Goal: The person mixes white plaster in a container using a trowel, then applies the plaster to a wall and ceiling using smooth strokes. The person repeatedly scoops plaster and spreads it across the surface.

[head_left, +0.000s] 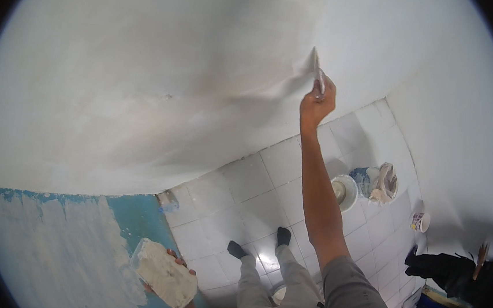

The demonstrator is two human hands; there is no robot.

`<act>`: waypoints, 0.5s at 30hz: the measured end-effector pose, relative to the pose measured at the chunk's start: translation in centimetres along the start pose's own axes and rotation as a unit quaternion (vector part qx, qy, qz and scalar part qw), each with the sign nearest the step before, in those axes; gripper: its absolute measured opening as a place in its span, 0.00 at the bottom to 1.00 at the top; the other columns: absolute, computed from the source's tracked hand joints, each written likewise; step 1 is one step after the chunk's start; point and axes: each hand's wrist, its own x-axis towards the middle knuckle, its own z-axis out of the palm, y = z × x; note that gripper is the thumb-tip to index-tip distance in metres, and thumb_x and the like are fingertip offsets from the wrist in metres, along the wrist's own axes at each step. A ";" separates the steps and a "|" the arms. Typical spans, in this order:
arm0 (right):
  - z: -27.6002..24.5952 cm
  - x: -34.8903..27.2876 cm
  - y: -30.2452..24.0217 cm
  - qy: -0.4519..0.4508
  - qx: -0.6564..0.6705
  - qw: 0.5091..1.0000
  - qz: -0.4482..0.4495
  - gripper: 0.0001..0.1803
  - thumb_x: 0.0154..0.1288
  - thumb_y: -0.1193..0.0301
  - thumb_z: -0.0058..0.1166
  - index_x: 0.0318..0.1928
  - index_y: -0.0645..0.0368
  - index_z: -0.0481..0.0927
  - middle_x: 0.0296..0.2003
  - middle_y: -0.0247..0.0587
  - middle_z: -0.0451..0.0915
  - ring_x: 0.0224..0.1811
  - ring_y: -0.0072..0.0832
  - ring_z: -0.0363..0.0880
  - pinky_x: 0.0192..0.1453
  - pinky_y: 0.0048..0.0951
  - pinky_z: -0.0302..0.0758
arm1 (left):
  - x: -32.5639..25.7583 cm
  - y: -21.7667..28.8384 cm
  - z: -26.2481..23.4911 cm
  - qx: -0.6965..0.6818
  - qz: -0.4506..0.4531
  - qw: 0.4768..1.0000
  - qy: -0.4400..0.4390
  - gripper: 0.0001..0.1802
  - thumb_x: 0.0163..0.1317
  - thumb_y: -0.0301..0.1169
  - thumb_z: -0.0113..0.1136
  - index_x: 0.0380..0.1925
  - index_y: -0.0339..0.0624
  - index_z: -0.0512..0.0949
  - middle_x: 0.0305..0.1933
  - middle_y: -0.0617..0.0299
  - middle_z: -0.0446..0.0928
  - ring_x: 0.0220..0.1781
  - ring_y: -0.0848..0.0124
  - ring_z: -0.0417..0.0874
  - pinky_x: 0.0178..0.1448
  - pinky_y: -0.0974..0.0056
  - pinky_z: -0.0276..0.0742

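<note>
Both hands are well apart, each clamped on something of its own. Stretched far forward, the right hand (319, 100) grips a putty knife (316, 64), its fingers closed round the handle and the thin blade pointing away from the person. That blade stands close against the white wall (147, 88); whether its edge touches cannot be told. Down at the lower left, the left hand (178, 258) holds a board (164, 273) thickly caked with white paste, fingertips curling over its right edge while the palm is hidden beneath.

Beside the board spreads a blue surface (131, 217), much of it covered in streaky white, meeting the white wall along a ragged line. Shadows of the reaching arm fall across the white wall, left of the putty knife.

Below the hands lies a floor of pale tiles (220, 192), where the person's feet in dark socks (284, 237) stand apart under light grey trousers (253, 293). A grey sleeve (357, 296) covers the right upper arm. Just right of the right forearm sits a round white bucket (350, 192) with pale material inside, and next to it a blue-and-white bag (363, 179), crumpled at its top. Farther right, a small patterned tub (420, 221) lies near the side wall, with a black cloth-like bundle (440, 270) toward the lower right corner.
</note>
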 end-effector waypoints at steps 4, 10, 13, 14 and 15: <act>2.9 -5.9 -2.6 0.035 0.020 0.996 -0.083 0.14 0.62 0.82 0.51 0.48 0.66 0.80 0.42 0.52 0.81 0.45 0.49 0.80 0.51 0.43 0.76 | -0.9 -1.5 0.1 -0.001 0.016 1.000 0.005 0.53 0.53 0.55 0.68 0.73 0.57 0.49 0.73 0.56 0.55 0.71 0.52 0.61 0.66 0.31 0.59; 2.6 -16.1 -10.8 -0.133 0.102 0.984 0.061 0.19 0.57 0.87 0.53 0.47 0.60 0.84 0.43 0.47 0.82 0.47 0.44 0.80 0.51 0.38 0.78 | -1.7 -1.5 0.8 0.027 0.033 0.999 0.002 0.53 0.51 0.55 0.70 0.72 0.57 0.51 0.72 0.57 0.56 0.71 0.53 0.62 0.66 0.30 0.59; 1.6 -14.9 -10.2 -0.145 0.071 0.983 0.092 0.14 0.61 0.81 0.57 0.48 0.61 0.83 0.42 0.44 0.83 0.46 0.39 0.81 0.49 0.35 0.78 | -2.0 -0.8 0.6 0.018 0.034 0.999 0.004 0.52 0.52 0.54 0.70 0.72 0.58 0.51 0.72 0.57 0.56 0.71 0.53 0.61 0.66 0.30 0.59; 1.3 -13.3 -9.3 -0.127 0.059 0.986 0.093 0.14 0.62 0.80 0.57 0.49 0.62 0.83 0.41 0.43 0.83 0.46 0.38 0.81 0.50 0.35 0.78 | -2.0 -0.8 0.2 0.009 0.036 0.999 0.006 0.52 0.52 0.54 0.70 0.72 0.59 0.51 0.73 0.57 0.55 0.71 0.53 0.61 0.66 0.30 0.59; 0.9 -10.9 -9.5 -0.099 0.062 0.986 0.121 0.15 0.62 0.80 0.56 0.50 0.63 0.82 0.42 0.45 0.82 0.45 0.39 0.81 0.50 0.36 0.78 | -2.2 -0.7 -0.1 0.009 0.041 0.999 0.006 0.53 0.52 0.53 0.70 0.73 0.58 0.51 0.73 0.57 0.55 0.71 0.53 0.61 0.67 0.30 0.59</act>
